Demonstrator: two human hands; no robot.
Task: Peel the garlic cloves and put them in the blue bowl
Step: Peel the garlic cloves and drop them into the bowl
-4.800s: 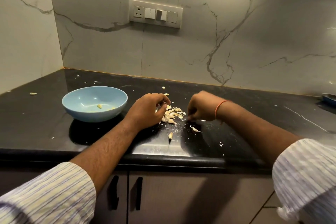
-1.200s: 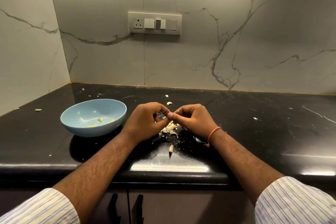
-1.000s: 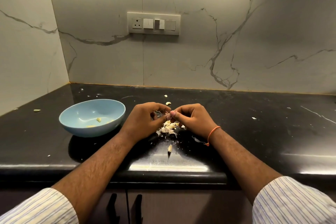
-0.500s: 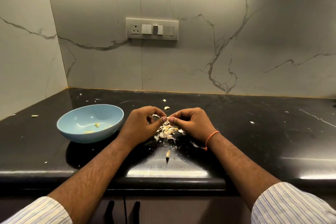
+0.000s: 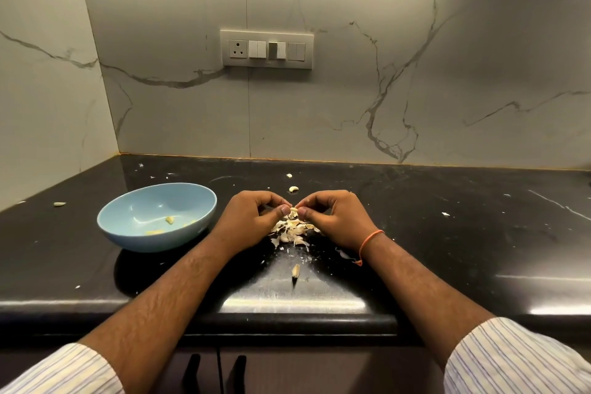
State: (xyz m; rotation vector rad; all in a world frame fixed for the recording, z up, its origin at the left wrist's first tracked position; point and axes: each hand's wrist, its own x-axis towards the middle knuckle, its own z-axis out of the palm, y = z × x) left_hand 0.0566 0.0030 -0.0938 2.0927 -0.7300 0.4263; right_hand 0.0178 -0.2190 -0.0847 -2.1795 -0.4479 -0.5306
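A garlic clove is pinched between both hands just above a heap of pale garlic skins on the black countertop. The left hand has its fingers curled, thumb tip and forefinger pressed on the clove's left end; the right hand mirrors it, fingers curled, thumb and forefinger nipping the right end. The two thumbs nearly meet across the clove. An orange thread band circles the right wrist. The blue bowl stands on the countertop to the left of the skin heap, just beside the left hand and apart from it; a few small yellowish peeled pieces lie on its floor. Nearer the counter's front edge than the heap lies one loose clove, pointed end toward the person. Behind the heap, toward the marble wall, sit two small pale bits. Far left of the bowl lies another stray piece. On the wall above the heap hangs a switch plate with a socket and rocker switches; no brand, label or writing can be read anywhere. Striped sleeves cover both upper forearms.
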